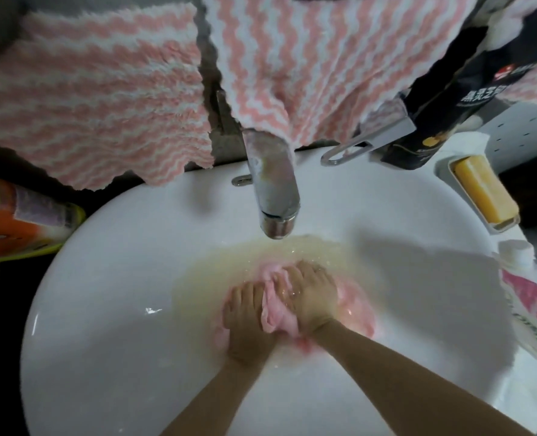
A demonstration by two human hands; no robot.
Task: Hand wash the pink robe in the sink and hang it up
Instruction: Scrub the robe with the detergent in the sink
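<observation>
Seen from above, a white sink (103, 278) holds a shallow pool of cloudy yellowish water, and the pink robe (276, 314) lies bunched and soaked in it, just below the chrome faucet (273, 190). The left hand (248, 313) and right hand (312, 297) sit side by side, fingers curled down, each gripping a fold of wet fabric. Pink-and-white striped towels (88, 89) hang behind the sink (a yellow soap bar (484, 191) rests in a dish at the right).
</observation>
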